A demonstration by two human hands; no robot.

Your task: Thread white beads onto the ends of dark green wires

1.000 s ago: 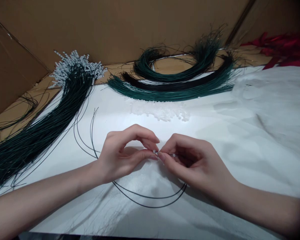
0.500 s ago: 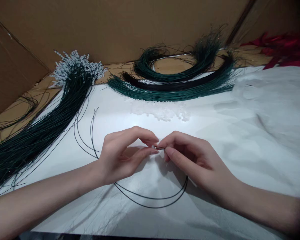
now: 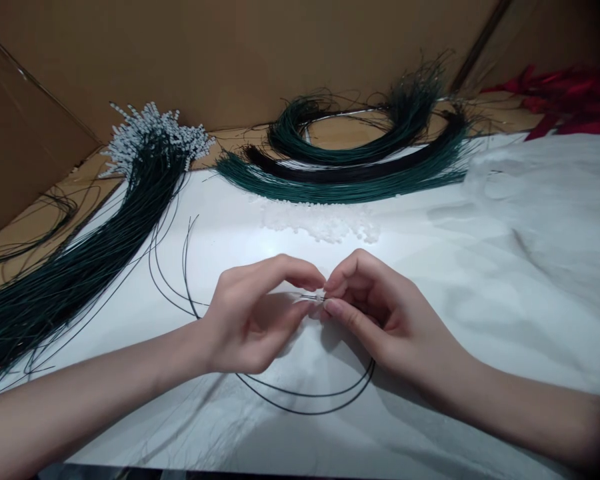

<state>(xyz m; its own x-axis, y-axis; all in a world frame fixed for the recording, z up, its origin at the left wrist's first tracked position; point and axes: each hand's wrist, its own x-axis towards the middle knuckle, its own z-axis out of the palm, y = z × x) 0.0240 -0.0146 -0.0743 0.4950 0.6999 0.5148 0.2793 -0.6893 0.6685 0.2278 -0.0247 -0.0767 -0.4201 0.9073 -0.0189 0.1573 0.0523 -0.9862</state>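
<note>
Fingers of right hand [image 3: 400, 310] pinch dark cord [image 3: 306, 414] inside worktop [image 3: 230, 233] front edge; left hand [image 3: 245, 320], can't tell. Cord looks light, springy; I'd hold near tips.

Straight ahead of the fingers, a patch of small white beads [image 3: 325, 223] is lying low across the way, and just beyond it the curved wire bundles [image 3: 350, 183] are forming a wider barrier. Left of the fingers, loose wires [image 3: 156, 267] and the long bundle [image 3: 95, 267] are closing off the bench [image 3: 430, 233], while to their right its surface is leaving a passage up to the clear plastic sheet [image 3: 545, 200].
</note>
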